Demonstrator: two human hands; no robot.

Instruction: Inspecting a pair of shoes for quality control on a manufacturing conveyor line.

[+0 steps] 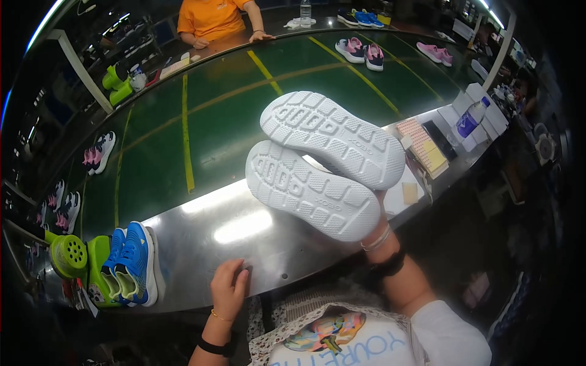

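Note:
My right hand (382,210) holds up a pair of shoes, mostly hidden behind them. Their white patterned soles face me, the upper shoe (332,139) overlapping the lower shoe (312,190); almost nothing of the uppers shows. My left hand (229,284) is over the near edge of the metal table (201,256), fingers loosely bent and thumb apart, with nothing visible in it. To its left a pair of blue shoes (135,262) with white soles leans against a green device (94,268).
A green conveyor belt (226,140) with yellow lines carries navy-pink shoes (373,56), pink shoes (434,53) and several others at left. Beyond it sits a person in orange (213,19). At right are a sheet stack (421,145) and a purple-labelled bottle (471,121).

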